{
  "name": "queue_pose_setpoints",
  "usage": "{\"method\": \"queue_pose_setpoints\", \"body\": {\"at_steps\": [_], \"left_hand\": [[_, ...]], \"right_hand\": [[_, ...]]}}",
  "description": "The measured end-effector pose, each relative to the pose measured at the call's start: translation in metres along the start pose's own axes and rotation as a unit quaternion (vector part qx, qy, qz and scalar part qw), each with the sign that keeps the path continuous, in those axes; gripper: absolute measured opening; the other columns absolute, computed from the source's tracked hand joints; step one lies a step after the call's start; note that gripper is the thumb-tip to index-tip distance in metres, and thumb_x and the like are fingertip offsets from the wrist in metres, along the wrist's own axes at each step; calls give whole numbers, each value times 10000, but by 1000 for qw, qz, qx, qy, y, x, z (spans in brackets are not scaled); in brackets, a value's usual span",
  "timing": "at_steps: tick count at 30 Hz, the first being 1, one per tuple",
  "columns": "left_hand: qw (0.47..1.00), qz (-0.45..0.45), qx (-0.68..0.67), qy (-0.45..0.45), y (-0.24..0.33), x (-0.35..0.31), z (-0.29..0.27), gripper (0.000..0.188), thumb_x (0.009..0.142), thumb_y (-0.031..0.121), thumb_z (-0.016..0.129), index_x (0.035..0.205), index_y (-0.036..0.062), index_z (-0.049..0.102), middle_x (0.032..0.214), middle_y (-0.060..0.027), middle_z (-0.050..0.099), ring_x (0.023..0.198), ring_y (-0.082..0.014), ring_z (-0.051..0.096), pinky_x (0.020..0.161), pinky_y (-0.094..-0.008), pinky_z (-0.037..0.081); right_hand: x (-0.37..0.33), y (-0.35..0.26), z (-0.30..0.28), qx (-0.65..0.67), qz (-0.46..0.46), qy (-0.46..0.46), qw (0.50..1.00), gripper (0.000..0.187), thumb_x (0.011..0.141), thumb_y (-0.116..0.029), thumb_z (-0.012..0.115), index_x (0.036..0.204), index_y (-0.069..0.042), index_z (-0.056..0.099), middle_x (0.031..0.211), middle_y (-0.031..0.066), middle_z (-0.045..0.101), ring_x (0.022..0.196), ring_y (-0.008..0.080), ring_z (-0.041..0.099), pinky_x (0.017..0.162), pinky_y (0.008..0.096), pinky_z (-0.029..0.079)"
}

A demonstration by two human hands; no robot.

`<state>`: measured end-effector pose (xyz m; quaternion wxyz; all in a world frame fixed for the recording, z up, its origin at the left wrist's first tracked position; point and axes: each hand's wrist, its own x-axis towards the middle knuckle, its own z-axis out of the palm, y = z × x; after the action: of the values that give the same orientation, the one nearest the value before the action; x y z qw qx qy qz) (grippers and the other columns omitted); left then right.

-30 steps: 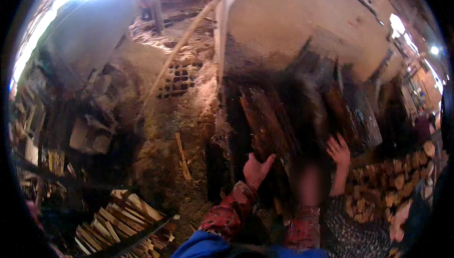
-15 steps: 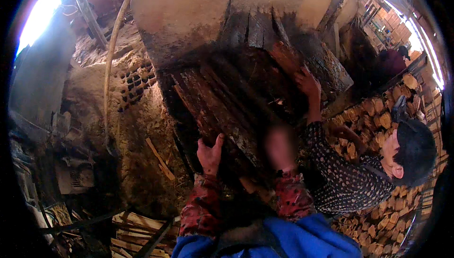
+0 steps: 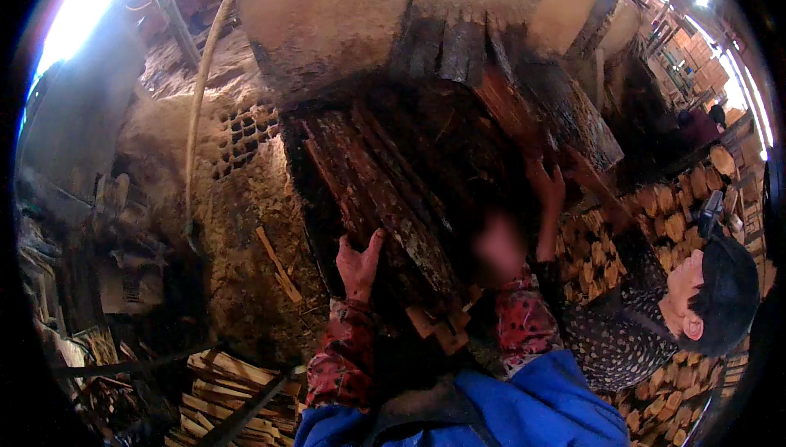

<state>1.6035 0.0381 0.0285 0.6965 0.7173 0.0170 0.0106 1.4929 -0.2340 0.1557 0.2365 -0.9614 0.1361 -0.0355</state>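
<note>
My left hand [image 3: 358, 267] grips the near end of a long, dark reddish wooden slab [image 3: 348, 177], thumb and fingers on either side of it. The slab lies with other rough, bark-covered slabs [image 3: 409, 234] over a dark, sooty opening. My right hand [image 3: 499, 246] is smeared and sits to the right of the slabs, its fingers not readable. Beyond it a co-worker's hand [image 3: 547, 189] is at the near end of a reddish-brown board [image 3: 503, 99] that slants toward the wall. Small wood pieces [image 3: 442, 328] lie near my body.
A pale, soot-stained wall [image 3: 327, 29] closes off the far side. At left stand a bent pole [image 3: 201, 95] and a crusted surface with holes [image 3: 246, 136]. Stacked firewood [image 3: 663, 209] and the co-worker [image 3: 630, 324] are at right; split wood [image 3: 221, 394] lies lower left.
My right hand has shifted right and slightly farther away from me. The co-worker's hand has come nearer and the reddish board with it. My left hand stays at the slab's end.
</note>
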Motion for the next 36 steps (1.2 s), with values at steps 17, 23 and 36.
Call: {"method": "queue_pose_setpoints", "body": {"at_steps": [17, 23, 36], "left_hand": [[997, -48, 64, -10, -4, 1, -1, 664, 746, 467, 767, 1064, -74, 550, 887, -172, 671, 771, -240, 640, 665, -366, 502], [1000, -13, -1, -16, 8, -6, 4, 569, 766, 396, 774, 1045, -52, 562, 933, -178, 683, 838, -255, 667, 722, -370, 512], [982, -89, 165, -3, 72, -14, 2, 558, 763, 370, 780, 1069, -47, 571, 987, -201, 676, 917, -286, 660, 759, -397, 511]], "right_hand": [[28, -1, 20, 100, 141, 143, 975, 338, 850, -314, 667, 920, 15, 630, 811, 128, 664, 735, 223, 616, 644, 329, 481], [-22, -23, -17, 276, 100, 116, 949, 298, 870, -229, 647, 1005, 34, 612, 792, 127, 618, 732, 205, 588, 665, 314, 460], [-46, -50, 27, 67, 13, 78, 995, 532, 860, -259, 642, 1280, 33, 493, 1267, 201, 478, 1155, 349, 484, 973, 382, 405]]}}
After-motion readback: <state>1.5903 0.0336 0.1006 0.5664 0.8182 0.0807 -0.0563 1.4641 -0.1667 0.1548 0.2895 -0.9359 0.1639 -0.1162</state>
